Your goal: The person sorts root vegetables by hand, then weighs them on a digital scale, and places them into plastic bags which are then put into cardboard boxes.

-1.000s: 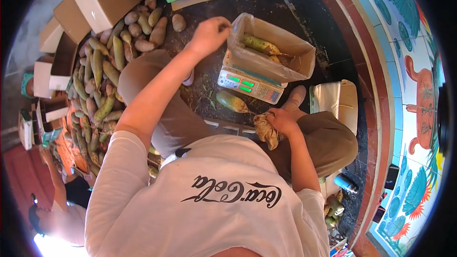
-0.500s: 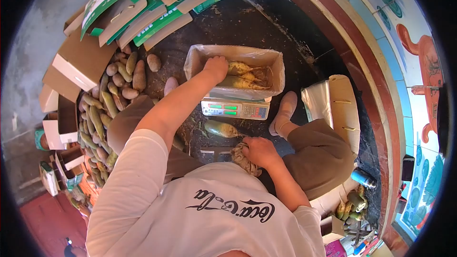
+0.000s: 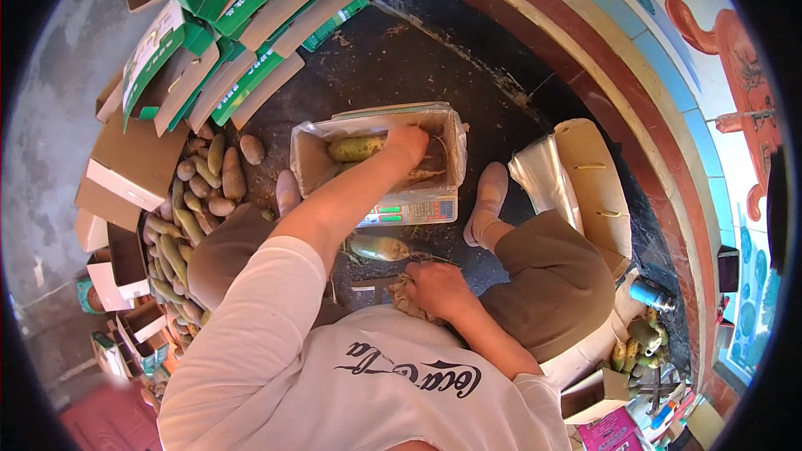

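My left hand point(image 3: 407, 146) reaches into an open, plastic-lined cardboard box point(image 3: 307, 169), over its right half. Its fingers point down among the roots and are mostly hidden. A green radish point(image 3: 355, 148) lies in the left part of the box, and thin root ends show at the right. The box rests on a digital scale point(image 3: 409, 213) with lit green displays. Just in front of the scale, a pale green radish point(image 3: 378, 247) lies on the floor. Beside its root end, my right hand point(image 3: 439, 288) is closed on a crumpled brown cloth point(image 3: 409, 299).
Many radishes and potato-like roots point(image 3: 180, 225) are heaped at the left. Flattened green cartons point(image 3: 267, 25) stand at the upper left, above brown boxes point(image 3: 134, 159). An open carton with plastic point(image 3: 589, 175) is right of my foot. A blue bottle point(image 3: 652, 294) lies farther right.
My left hand has moved from the left end of the box to its right half, uncovering the green radish at the left. The view has shifted a little; my right hand keeps the cloth.
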Motion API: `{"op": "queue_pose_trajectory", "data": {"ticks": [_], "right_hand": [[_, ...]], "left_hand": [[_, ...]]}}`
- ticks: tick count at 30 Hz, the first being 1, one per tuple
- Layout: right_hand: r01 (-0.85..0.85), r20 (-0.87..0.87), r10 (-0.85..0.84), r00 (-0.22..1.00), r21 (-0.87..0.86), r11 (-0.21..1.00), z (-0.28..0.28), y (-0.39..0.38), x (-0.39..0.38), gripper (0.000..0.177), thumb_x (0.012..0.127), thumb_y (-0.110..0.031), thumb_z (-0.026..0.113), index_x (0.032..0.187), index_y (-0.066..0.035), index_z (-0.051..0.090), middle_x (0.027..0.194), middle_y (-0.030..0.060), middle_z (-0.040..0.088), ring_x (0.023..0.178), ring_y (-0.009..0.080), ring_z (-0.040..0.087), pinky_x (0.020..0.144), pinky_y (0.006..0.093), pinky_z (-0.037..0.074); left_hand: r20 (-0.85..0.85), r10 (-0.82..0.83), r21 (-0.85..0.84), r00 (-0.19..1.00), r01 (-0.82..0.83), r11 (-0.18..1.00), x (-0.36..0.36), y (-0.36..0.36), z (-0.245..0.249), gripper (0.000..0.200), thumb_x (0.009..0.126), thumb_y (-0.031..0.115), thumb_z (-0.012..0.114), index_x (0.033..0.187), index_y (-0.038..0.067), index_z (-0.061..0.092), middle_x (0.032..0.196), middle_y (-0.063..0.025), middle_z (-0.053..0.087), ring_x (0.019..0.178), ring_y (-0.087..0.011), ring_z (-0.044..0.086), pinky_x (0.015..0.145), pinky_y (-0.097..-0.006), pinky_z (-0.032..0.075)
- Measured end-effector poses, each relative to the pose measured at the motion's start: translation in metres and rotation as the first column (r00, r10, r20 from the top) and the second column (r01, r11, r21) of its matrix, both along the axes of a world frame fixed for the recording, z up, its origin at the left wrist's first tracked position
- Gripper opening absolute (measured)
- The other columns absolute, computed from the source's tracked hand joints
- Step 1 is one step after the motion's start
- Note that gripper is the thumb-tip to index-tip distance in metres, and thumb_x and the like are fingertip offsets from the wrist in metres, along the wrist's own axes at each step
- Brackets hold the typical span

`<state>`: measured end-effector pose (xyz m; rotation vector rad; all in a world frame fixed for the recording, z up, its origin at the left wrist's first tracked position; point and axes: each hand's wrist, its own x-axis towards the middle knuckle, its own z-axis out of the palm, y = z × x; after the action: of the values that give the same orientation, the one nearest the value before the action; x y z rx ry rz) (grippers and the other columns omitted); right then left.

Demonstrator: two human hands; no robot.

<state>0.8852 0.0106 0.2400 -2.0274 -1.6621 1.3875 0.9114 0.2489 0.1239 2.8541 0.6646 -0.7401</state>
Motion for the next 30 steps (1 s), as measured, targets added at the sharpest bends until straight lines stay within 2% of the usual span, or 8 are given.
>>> {"op": "queue_pose_trajectory", "data": {"ticks": [4,7,11,14,17,20,24,30], "right_hand": [[0.076,-0.063,-0.072,0.995,0.055,0.996,-0.001,-0.001,0.004,0.029,0.076,-0.023,0.051,0.096,-0.004,0.06,0.089,0.0195,0.062,0.086,0.0341,0.059,0.076,0.0436,0.046],[0.208,-0.263,-0.172,0.949,0.119,0.971,0.003,0.002,0.011,0.032,0.076,-0.021,0.051,0.101,-0.004,0.06,0.093,0.0203,0.061,0.088,0.0363,0.058,0.077,0.0443,0.045],[0.409,-0.561,-0.273,0.781,0.129,0.903,0.017,0.006,0.02,0.03,0.079,-0.015,0.051,0.104,0.0,0.058,0.094,0.0188,0.062,0.088,0.0296,0.06,0.079,0.0363,0.046],[0.578,-0.687,-0.341,0.642,0.142,0.804,0.04,0.014,0.022,0.025,0.085,-0.011,0.05,0.105,0.002,0.056,0.093,0.0111,0.062,0.087,0.0156,0.057,0.079,0.0272,0.044],[0.715,-0.735,-0.389,0.556,0.184,0.675,0.071,0.033,0.02,0.024,0.088,-0.012,0.048,0.107,0.002,0.054,0.1,0.0066,0.059,0.092,0.013,0.053,0.082,0.0256,0.041],[0.837,-0.806,-0.342,0.483,0.312,0.449,0.087,0.065,0.001,0.025,0.085,-0.009,0.049,0.108,0.001,0.053,0.101,0.0095,0.057,0.096,0.0156,0.052,0.084,0.0274,0.04],[0.273,-0.182,-0.255,0.95,0.878,0.392,0.113,0.103,-0.045,0.045,0.075,-0.014,0.06,0.117,-0.006,0.047,0.112,0.0169,0.047,0.099,0.034,0.051,0.087,0.0381,0.041],[0.378,-0.35,-0.154,0.924,0.777,0.504,0.098,0.105,-0.09,0.058,0.074,-0.02,0.064,0.125,-0.009,0.038,0.115,0.0195,0.044,0.098,0.0388,0.049,0.084,0.0416,0.042]], "left_hand": [[0.168,-0.231,0.076,0.958,0.222,0.972,-0.026,0.01,0.032,0.018,0.08,0.013,0.05,0.086,0.008,0.067,0.088,-0.0135,0.064,0.083,-0.0281,0.061,0.074,-0.0387,0.049],[0.499,-0.18,-0.132,0.847,0.28,0.951,-0.066,0.035,0.06,0.017,0.083,0.013,0.051,0.083,0.003,0.065,0.084,-0.014,0.063,0.079,-0.0288,0.06,0.072,-0.038,0.048],[0.83,0.284,-0.307,0.479,-0.033,0.951,-0.121,0.066,0.115,0.018,0.086,0.01,0.052,0.076,-0.001,0.062,0.08,-0.0141,0.062,0.074,-0.024,0.059,0.067,-0.0325,0.047],[0.886,0.369,-0.28,0.281,-0.312,0.908,-0.149,0.07,0.16,0.026,0.09,0.013,0.05,0.072,-0.002,0.059,0.069,-0.0112,0.059,0.063,-0.0173,0.056,0.063,-0.029,0.046],[0.812,0.54,-0.572,-0.223,-0.117,0.812,-0.153,0.052,0.189,0.034,0.093,0.023,0.046,0.068,0.001,0.051,0.061,-0.007,0.053,0.057,-0.0141,0.052,0.057,-0.0273,0.045],[0.727,0.597,-0.647,-0.338,-0.048,0.761,-0.161,0.031,0.212,0.034,0.095,0.022,0.041,0.067,0.004,0.046,0.056,-0.0035,0.049,0.051,-0.0097,0.049,0.049,-0.0248,0.042],[0.653,0.641,-0.696,-0.403,0.014,0.718,-0.166,-0.003,0.228,0.038,0.096,0.024,0.038,0.064,0.005,0.043,0.055,-0.0018,0.045,0.05,-0.0093,0.045,0.049,-0.0236,0.04],[0.483,0.736,-0.832,-0.475,0.014,0.555,-0.198,-0.026,0.236,0.04,0.096,0.03,0.038,0.063,0.007,0.042,0.055,-0.0022,0.045,0.051,-0.0095,0.045,0.052,-0.0232,0.04]]}}
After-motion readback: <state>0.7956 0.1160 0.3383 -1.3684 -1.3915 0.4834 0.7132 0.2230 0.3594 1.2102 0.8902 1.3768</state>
